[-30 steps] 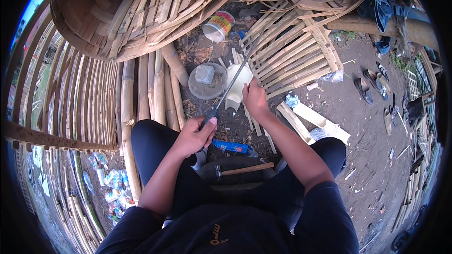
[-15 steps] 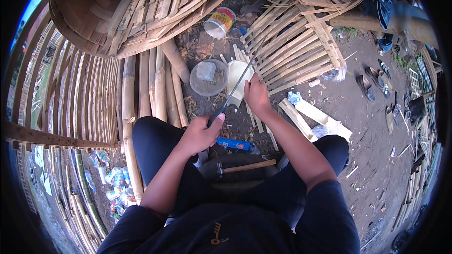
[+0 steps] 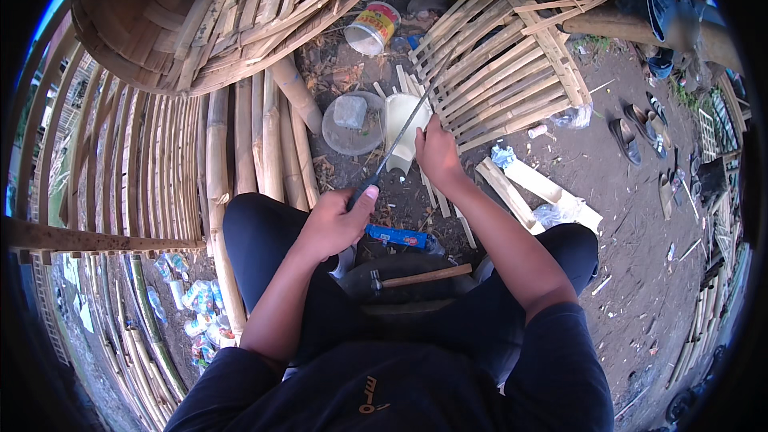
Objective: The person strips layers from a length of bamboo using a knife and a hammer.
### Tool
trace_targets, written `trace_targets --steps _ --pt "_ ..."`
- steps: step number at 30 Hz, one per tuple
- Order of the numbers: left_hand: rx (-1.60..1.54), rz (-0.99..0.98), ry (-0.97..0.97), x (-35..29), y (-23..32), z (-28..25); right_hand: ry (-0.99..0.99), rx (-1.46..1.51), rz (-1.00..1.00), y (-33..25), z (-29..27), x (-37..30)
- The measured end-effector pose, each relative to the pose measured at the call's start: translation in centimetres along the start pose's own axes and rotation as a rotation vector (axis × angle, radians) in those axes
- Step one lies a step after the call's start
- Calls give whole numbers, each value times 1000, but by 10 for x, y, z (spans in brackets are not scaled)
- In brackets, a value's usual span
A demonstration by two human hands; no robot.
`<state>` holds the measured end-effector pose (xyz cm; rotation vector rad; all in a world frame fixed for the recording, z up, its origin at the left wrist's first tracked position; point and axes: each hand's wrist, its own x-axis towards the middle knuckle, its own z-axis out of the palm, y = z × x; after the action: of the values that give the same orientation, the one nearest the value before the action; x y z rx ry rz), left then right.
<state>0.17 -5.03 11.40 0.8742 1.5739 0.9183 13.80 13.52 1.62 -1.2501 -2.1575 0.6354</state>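
Observation:
My left hand (image 3: 336, 220) is wrapped around the dark handle of a long, thin metal tool (image 3: 398, 139). Its narrow shaft slants away to the far right; whether it is a blade or a file I cannot tell. Beside the far part of the shaft, my right hand (image 3: 438, 152) is closed, its fingertips at the metal, and anything inside them is hidden. Underneath the tool lies a cream-coloured curved piece (image 3: 402, 118). Left of that, a grey block (image 3: 350, 112) sits in a shallow clear basin (image 3: 340, 143).
Between my legs rest a hammer (image 3: 428, 275) and a blue packet (image 3: 396, 237). A bamboo slat panel (image 3: 512, 72) stands at the far right, woven bamboo (image 3: 264, 16) at the far left. Bamboo poles (image 3: 218, 144) run along the left. A tub (image 3: 372, 30) lies beyond; sandals (image 3: 624, 141) at right.
My left hand has shifted slightly left and away from me with the tool handle. The right hand has stayed close to the shaft, moving only slightly. The view has shifted a little.

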Motion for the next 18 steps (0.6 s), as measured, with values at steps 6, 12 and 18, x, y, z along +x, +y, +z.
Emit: trace_targets --steps 6,12,18 --pt "18 -35 -48 2 6 0 -30 3 42 0 0 -1" --pt "26 -73 -64 2 12 1 -50 33 65 0 -8 -2" --pt "9 -99 -86 -1 13 -4 -861 -506 261 4 -29 -21"
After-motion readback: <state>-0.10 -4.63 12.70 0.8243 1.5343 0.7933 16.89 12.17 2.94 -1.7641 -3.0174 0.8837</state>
